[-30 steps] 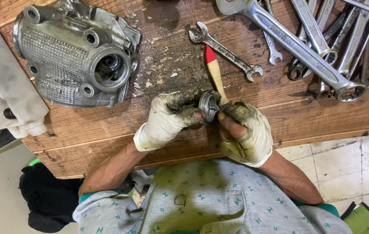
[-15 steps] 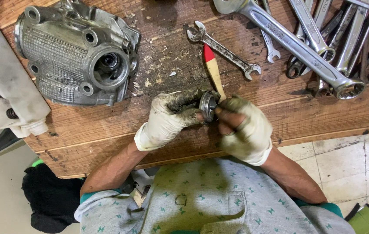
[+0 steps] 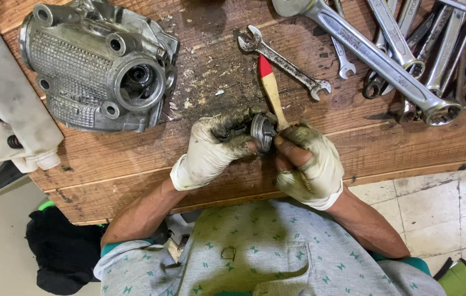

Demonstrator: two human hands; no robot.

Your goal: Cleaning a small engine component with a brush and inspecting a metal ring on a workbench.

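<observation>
Grease-stained white gloves are worn on both hands, which are held together over the near edge of the wooden desk (image 3: 134, 164). A small round metal part (image 3: 262, 131) is gripped by the left hand (image 3: 213, 148), its fingers (image 3: 233, 121) curled closed around the part's body so that the ribbed face is turned toward the right. A wooden-handled brush (image 3: 271, 90) with a red tip is pinched by the right hand (image 3: 307, 164), the fingers pressed together around the handle close to the part; the bristle end is hidden behind the hands, so contact with the part cannot be confirmed.

A cast aluminium engine cover (image 3: 96, 68) is set well apart at the far left, a small open-ended spanner (image 3: 283, 63) lies just beyond the brush, and a heap of larger spanners (image 3: 408, 60) is spread at the far right.

Slippage is judged the main risk: the gloves are slick with grime, and the part is held right above the desk's near edge, so a loosened grip could let it be dropped to the tiled floor (image 3: 435, 214). Loosened dirt could also be flicked onto the shirt (image 3: 255, 257) by a hard stroke.
</observation>
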